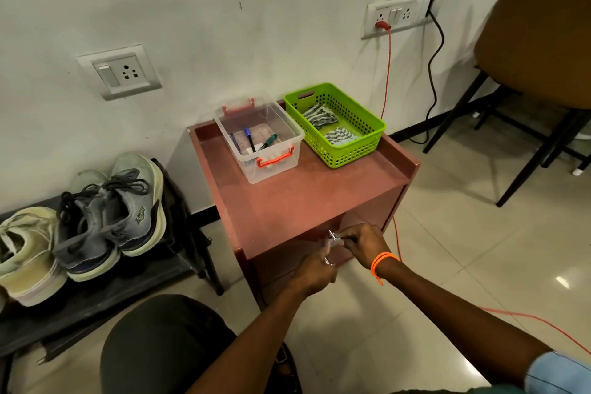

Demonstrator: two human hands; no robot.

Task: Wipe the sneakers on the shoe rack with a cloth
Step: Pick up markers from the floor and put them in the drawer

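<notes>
While both hands meet at the front of the red cabinet (287, 198), I see my left hand (315, 272) and right hand (364, 241) each pinching a small metal handle (334, 237) there. Grey sneakers (112, 217) sit on the black shoe rack (96, 301) to the left; striped cloths (319, 117) lie in the green basket (351, 150) on top.

Three sneakers are sitting on the shoe rack (105, 304): two grey sneakers (108, 217) and one pale green sneaker (27, 253) toward its left end. Two containers are standing along the red cabinet's (287, 201) back edge: one clear box (259, 141) holding three pens (252, 141), and one green basket (335, 125) holding two striped cloths (319, 115). Two hands are showing, the left hand (315, 272) and the right hand (364, 243).
</notes>
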